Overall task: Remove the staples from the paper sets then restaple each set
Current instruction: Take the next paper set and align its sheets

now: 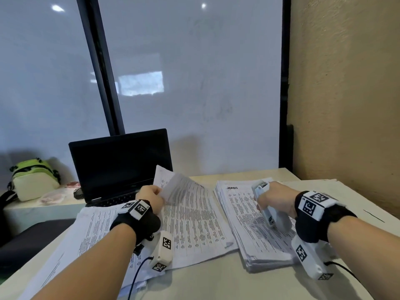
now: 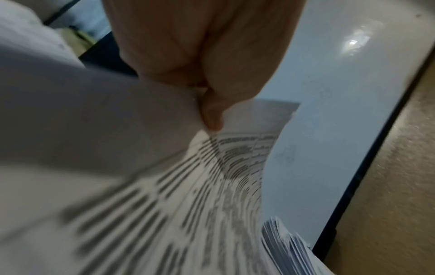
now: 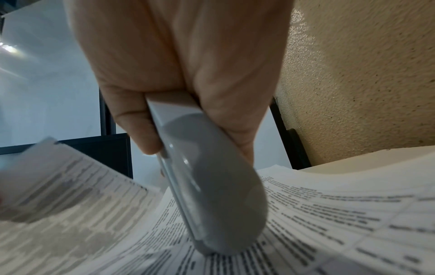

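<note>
White printed paper is the bulk of what I am working with, and it lies in three lots on the pale tabletop [image 1: 216, 282]. The largest is the thick stack of printed sheets [image 1: 249, 226] on my right: heavy as a block, I judge, but its sheets look ready to slide over one another, so I would square it by the edges rather than lift it by one corner. Next is the spread of loose printed pages [image 1: 97, 224] under my left forearm, light, limp and easy to scatter. Then the single thin paper set [image 1: 188, 213] in the middle, soft and quick to crease; its far corner is where it wants holding, close to where a staple would sit, though I can make out no staple in any view.

My left hand [image 1: 151, 198] has its grip pinched together on that raised corner [image 2: 197, 104], thumb against fingers, with the page curling away below.

My right hand [image 1: 273, 199] has its grip wrapped tight round the one light grey plastic stapler [image 1: 265, 205]. It is rigid and smooth, so I hold it round the middle of the body, its rounded end [image 3: 223, 232] resting on the thick stack.

Two hands, one stapler, three lots of paper; behind them one black open laptop [image 1: 121, 165].
</note>
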The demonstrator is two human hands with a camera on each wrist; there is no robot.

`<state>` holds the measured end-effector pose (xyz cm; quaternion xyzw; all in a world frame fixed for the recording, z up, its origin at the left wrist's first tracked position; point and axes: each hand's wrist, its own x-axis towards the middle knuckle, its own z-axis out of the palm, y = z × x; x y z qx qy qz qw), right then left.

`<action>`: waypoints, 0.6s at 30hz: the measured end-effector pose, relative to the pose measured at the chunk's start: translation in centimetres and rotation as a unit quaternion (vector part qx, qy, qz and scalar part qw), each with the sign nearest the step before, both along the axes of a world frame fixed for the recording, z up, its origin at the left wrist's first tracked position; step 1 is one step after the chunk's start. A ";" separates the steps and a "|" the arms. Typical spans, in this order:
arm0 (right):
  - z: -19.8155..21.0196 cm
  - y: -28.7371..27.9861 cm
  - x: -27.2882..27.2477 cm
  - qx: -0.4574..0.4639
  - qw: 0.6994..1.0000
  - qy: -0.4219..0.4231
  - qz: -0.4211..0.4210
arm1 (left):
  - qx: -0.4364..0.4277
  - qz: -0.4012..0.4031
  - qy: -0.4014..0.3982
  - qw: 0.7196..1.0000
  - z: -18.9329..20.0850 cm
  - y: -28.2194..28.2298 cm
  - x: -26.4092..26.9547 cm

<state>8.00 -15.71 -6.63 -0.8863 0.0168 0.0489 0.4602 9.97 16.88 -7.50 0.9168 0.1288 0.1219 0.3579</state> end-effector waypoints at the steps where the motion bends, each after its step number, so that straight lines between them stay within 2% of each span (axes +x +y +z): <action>1: 0.0 0.0 -0.2 0.003 1.000 -0.002 0.002 | -0.004 0.015 -0.026 1.000 0.3 0.0 -0.2; 6: 0.1 -0.3 -1.2 0.021 1.000 -0.005 -0.009 | -0.122 0.047 -0.121 0.984 3.6 0.3 -1.3; 9: 0.4 -0.9 -1.7 0.045 0.999 -0.020 -0.006 | -0.190 0.017 -0.158 0.969 5.1 -0.4 -2.8; 12: 1.4 -1.3 -2.7 0.115 0.992 -0.050 -0.006 | -0.242 -0.024 -0.179 0.953 5.6 -2.0 -4.0; 16: 3.5 -1.6 -3.8 0.215 0.973 -0.052 0.061 | -0.306 -0.072 -0.185 0.931 5.7 -4.8 -3.7; 18: 4.4 -1.8 -4.1 0.220 0.970 -0.045 0.090 | -0.316 -0.090 -0.175 0.928 5.6 -6.3 -2.7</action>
